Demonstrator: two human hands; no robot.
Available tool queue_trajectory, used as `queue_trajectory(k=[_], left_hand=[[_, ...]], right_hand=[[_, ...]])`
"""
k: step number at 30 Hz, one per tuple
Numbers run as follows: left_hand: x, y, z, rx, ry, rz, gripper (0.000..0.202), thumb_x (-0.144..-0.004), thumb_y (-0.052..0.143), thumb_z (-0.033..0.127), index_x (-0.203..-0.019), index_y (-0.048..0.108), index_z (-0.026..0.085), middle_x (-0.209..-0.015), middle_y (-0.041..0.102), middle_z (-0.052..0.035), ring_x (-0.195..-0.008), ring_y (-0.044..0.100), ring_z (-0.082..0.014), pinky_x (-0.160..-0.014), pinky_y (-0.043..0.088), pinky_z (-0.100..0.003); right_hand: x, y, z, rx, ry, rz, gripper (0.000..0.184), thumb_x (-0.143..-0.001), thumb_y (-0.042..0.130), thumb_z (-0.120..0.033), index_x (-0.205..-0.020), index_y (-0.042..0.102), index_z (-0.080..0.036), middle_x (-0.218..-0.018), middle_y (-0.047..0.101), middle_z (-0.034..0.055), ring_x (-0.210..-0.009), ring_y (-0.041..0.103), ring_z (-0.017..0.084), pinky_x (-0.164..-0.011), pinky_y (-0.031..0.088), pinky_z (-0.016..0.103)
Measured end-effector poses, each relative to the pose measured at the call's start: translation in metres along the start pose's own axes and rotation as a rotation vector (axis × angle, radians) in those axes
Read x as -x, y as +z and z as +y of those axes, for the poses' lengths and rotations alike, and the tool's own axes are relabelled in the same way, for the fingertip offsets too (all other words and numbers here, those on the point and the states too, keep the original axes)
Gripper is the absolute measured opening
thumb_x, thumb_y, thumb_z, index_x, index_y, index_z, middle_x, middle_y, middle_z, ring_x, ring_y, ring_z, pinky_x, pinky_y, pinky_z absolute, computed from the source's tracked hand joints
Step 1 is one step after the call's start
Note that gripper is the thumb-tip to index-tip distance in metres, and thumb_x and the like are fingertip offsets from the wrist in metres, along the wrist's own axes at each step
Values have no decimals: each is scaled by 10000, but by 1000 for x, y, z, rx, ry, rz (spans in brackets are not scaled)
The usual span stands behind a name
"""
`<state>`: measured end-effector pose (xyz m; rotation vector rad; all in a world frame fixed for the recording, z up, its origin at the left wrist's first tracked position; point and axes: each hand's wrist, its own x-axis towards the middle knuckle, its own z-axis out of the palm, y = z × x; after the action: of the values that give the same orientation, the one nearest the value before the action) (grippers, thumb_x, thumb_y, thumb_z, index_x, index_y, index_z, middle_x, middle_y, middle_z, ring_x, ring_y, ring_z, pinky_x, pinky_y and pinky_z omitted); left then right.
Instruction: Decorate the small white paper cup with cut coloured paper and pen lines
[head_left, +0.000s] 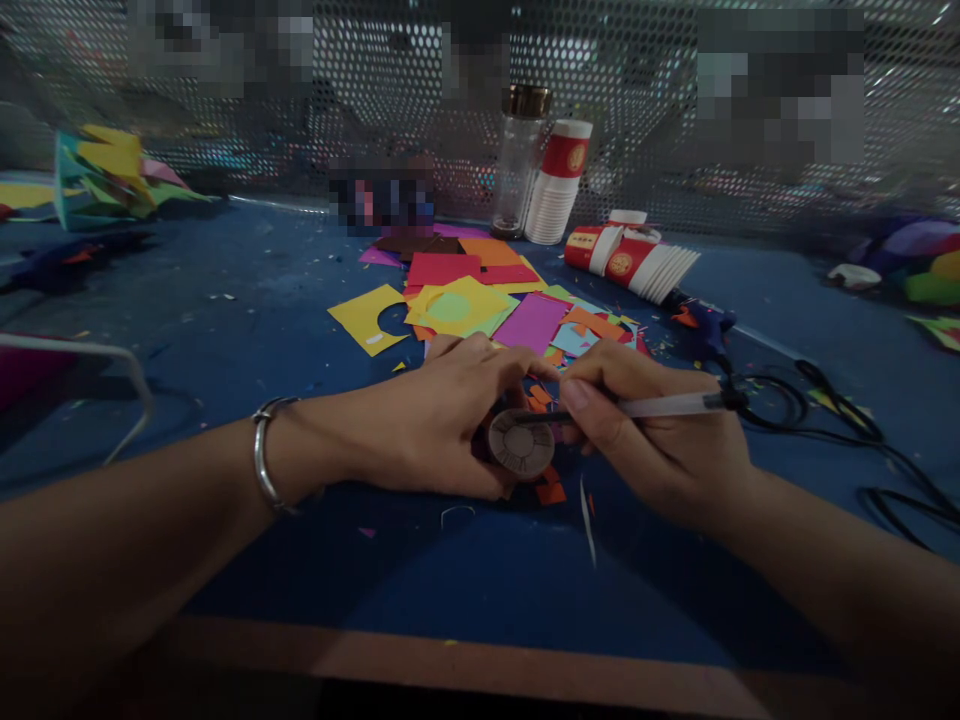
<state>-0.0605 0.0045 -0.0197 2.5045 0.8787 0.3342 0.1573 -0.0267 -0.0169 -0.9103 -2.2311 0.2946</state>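
Observation:
My left hand point(442, 415), with a silver bangle at its wrist, is closed around a small round brown piece point(523, 447). Its flat top faces up and carries a ring and short dark lines. In my right hand point(660, 430) a pen point(667, 404) with a pale barrel is pinched between thumb and fingers. The pen's dark tip lies over the upper edge of the round top; whether it touches I cannot tell. Orange paper scraps point(551, 490) lie beside and under the round piece. What the left fingers do on its far side is hidden.
Coloured paper sheets point(532, 320) and a yellow sheet with a round cutout point(360, 318) lie beyond my hands. Behind them stand a glass bottle point(517, 165) and stacked paper cups point(557, 185); more cups point(630, 258) lie sideways. A blue glue gun point(705, 325) and black cable point(847, 430) are at right.

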Motion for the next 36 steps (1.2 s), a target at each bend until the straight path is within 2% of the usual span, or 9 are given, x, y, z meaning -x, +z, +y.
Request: queue_trajectory(k=[8,21,30,36], left_hand=[[-1,-3,3,-10,-1,0,537,-715,782,407,-1167,565,215,-1151,630,-77,-1124,547,-317,-1009,420,-461],[-2,-1,0,4,14,-7,547,-713,776,390,-1186,570,210,-1187,643,-75,-1124,558,-314,-995,407,-465],[-3,0,0,-18,59,7,533,-726,792,381,-1179,556,229,-1188,659,-67,-1183,552,-324,-1047,385,-479],[-2,0,-1,-5,64,21,546,-728,785,384,-1202,560,230,-1179,658,-72,-1139,562,-315,-1031,398,-478]], right_hand=[[1,1,-1,17,3,16,236,-1005,488,-203,-771,511,-224,-602,627,-16,-453,534,99,-455,412,245],[0,3,3,95,-53,30,239,-1012,483,-213,-779,534,-211,-616,643,2,-489,582,113,-475,423,244],[2,-2,-1,110,-63,18,238,-1000,476,-195,-776,555,-208,-616,645,-1,-484,572,107,-472,422,242],[1,-2,-2,101,-83,9,207,-985,488,-162,-792,547,-208,-603,632,-12,-487,579,108,-474,423,230]])
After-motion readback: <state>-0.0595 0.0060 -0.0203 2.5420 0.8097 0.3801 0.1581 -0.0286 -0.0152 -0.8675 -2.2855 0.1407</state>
